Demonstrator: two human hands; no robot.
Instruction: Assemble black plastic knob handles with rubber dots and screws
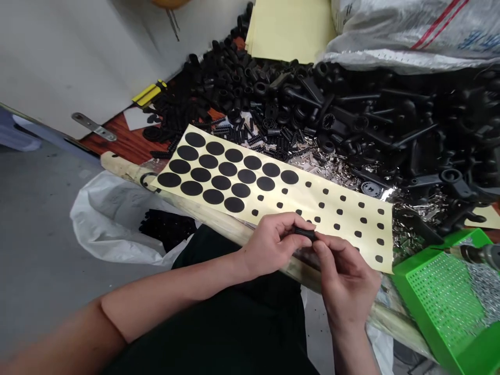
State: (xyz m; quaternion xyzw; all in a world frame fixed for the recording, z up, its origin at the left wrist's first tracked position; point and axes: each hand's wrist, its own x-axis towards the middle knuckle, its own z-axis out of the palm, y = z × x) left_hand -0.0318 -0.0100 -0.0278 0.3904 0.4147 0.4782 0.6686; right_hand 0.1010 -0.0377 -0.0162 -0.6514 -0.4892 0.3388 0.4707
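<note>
The left hand (269,246) and right hand (346,278) pinch a small black piece (304,234) above a sheet of round black stickers (250,182), near a gray floor (39,250), a green tray (437,307) of silver bits (484,286), and a white bag (105,221) of black parts (167,228).

A small assembly workshop, heaped black plastic parts (351,114), adhesive dot sheet (269,192), green perforated tray (445,307)
</note>
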